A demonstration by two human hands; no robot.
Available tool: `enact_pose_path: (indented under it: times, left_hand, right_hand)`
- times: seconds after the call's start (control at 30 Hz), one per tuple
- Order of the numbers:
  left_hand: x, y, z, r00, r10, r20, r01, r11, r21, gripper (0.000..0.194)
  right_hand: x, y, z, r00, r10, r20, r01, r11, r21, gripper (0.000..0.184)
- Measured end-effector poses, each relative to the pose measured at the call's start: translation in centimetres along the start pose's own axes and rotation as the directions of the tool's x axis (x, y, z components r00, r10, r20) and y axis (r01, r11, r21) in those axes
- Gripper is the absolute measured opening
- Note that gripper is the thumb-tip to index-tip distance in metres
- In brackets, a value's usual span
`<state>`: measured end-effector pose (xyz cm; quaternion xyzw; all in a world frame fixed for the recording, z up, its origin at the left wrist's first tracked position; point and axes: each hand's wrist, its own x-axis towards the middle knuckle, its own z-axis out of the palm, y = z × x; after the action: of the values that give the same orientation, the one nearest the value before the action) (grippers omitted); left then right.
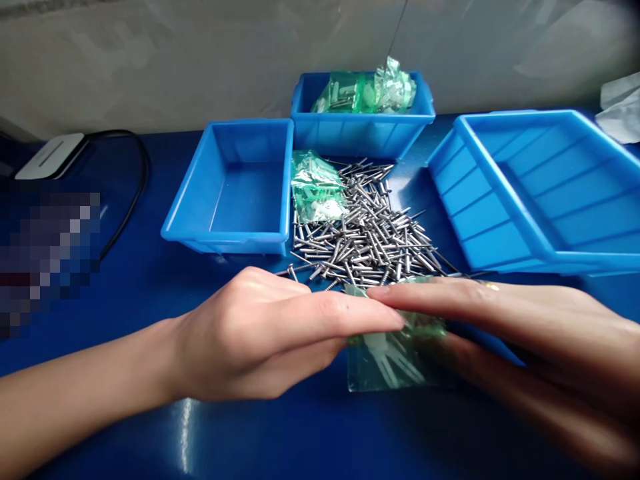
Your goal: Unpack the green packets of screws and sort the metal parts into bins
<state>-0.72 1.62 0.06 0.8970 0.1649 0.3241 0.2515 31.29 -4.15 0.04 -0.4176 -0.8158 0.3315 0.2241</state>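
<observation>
Between my two hands is a small green-tinted plastic bag (385,367) with pale plastic pieces showing inside. My left hand (280,333) is closed, its fingers pinching the bag's upper edge. From the other side my right hand (525,327) grips the same bag, the forefinger along its top and the lower fingers behind it. The two hands meet at the top of the bag. Just beyond them lies a loose heap of metal screws (370,233). On the heap's left edge rests another green bag (317,187) with white pieces inside.
An empty blue bin (225,240) stands left of the screws, and a larger blue bin (480,220) on the right. Behind, a blue bin (350,130) holds filled green bags (345,93). A white box (53,157) with a black cable (145,160) sits far left.
</observation>
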Motion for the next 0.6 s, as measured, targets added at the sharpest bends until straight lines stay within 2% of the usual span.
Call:
enact_pose_path:
  times: [0.1,0.3,0.4,0.53,0.6]
  left_hand:
    - [0.05,-0.12,-0.01,0.999,-0.041,0.002,0.041,0.997,-0.069,0.030]
    - [-0.30,-0.31,-0.25,0.997,-0.063,0.035,0.065,0.996,-0.059,0.033]
    - [-0.05,-0.17,-0.12,0.997,-0.076,0.012,0.076,0.996,-0.045,0.033]
    - [0.27,0.07,0.01,0.996,-0.085,-0.003,0.085,0.996,-0.030,0.031]
    - [0.17,0.05,-0.12,0.995,-0.097,-0.013,0.097,0.995,-0.014,0.030]
  right_hand:
    - [-0.02,0.23,0.10,0.999,-0.018,-0.048,0.018,1.000,0.004,0.054]
    - [0.18,0.64,0.05,0.997,-0.022,-0.074,0.025,0.999,0.047,0.037]
    - [0.29,0.79,0.23,0.997,-0.038,-0.073,0.040,0.999,0.027,0.041]
    - [0.52,0.78,0.38,0.993,-0.096,-0.073,0.097,0.995,0.005,0.058]
    - [0.76,0.62,0.25,0.993,-0.066,-0.099,0.068,0.998,0.014,0.051]
